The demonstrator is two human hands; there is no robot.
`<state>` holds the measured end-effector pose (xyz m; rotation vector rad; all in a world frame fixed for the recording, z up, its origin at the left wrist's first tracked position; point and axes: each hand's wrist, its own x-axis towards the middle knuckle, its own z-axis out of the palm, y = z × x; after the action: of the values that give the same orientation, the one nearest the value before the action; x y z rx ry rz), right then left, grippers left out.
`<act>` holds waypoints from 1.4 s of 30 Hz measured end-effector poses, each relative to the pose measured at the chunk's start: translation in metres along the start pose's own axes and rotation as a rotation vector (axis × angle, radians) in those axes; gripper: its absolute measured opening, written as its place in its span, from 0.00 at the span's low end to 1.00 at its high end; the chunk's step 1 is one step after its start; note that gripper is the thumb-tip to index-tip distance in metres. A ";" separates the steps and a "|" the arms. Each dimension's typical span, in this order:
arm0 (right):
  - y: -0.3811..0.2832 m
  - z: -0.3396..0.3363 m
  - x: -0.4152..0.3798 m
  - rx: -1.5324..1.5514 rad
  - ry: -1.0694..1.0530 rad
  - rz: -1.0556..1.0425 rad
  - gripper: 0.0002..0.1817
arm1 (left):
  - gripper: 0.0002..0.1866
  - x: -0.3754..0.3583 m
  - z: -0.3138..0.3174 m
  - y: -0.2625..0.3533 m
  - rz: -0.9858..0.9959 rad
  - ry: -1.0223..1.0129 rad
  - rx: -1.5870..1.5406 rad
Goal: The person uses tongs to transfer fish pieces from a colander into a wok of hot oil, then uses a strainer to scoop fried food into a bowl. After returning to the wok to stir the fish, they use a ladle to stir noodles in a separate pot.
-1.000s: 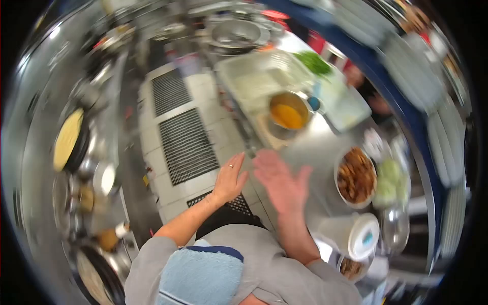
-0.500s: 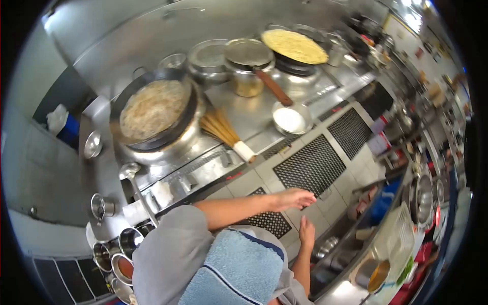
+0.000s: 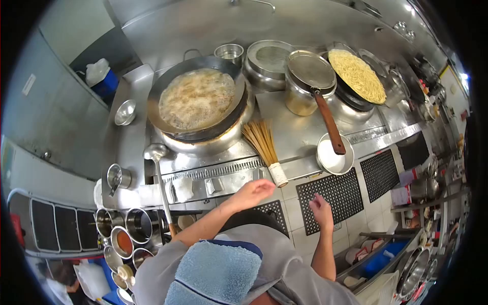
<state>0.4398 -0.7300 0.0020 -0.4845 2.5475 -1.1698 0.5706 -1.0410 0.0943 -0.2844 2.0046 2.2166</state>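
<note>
My left hand (image 3: 252, 194) is in front of the stove edge, with its fingers stretched out and nothing in them. The bamboo wok brush (image 3: 263, 147) lies just beyond it, its white-wrapped end overhanging the edge. To the right, my right hand (image 3: 321, 211) is held up over the floor mat, empty, its fingers loosely bent and apart. A bowl (image 3: 348, 163) with something white in it sits on the edge beyond this hand. Neither hand touches anything. Further back, a wok (image 3: 153, 109) holds pale, bubbling liquid.
A ladle (image 3: 158, 165) leans over the stove's front edge. A strainer with a wooden handle (image 3: 329, 119) rests on a metal pot (image 3: 300, 99). Noodles (image 3: 358, 76) fill a wok at the back right. Several sauce pots (image 3: 122, 241) stand at left. Perforated mats (image 3: 333, 195) cover the floor.
The view has turned left, so the stove now faces me more squarely. My hands have drawn further apart, and the right one has risen into fuller view.
</note>
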 end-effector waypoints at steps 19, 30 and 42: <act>0.175 0.085 0.003 0.384 -0.430 0.688 0.19 | 0.13 0.013 -0.232 0.009 0.209 0.817 1.519; 0.201 0.117 -0.086 0.459 -0.252 0.857 0.16 | 0.15 0.025 -0.201 0.016 0.077 0.888 1.475; 0.188 0.126 -0.167 0.485 -0.104 0.906 0.14 | 0.18 0.022 -0.186 0.043 -0.013 0.841 1.688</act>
<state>0.6069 -0.6297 -0.2008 0.6391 1.8866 -1.2373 0.5480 -1.2309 0.1132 -0.9402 3.2503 -0.2895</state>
